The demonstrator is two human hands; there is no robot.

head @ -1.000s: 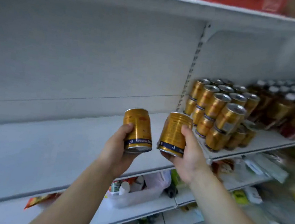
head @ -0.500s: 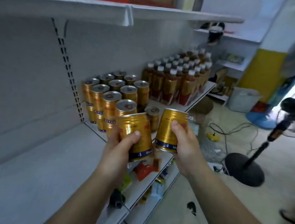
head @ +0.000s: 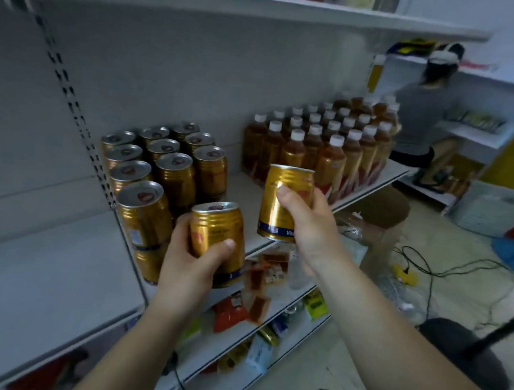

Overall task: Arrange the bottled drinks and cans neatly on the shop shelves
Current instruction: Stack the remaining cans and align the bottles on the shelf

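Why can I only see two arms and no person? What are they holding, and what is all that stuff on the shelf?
The camera sits on the person's head and looks forward and down, so you see only their own arms. There is no robot here. The left hand holds a shiny gold metal drink can. The right hand holds a second gold can. On the white metal shelf stand more gold cans, stacked in two layers. Beside them are rows of brown bottles with white caps.
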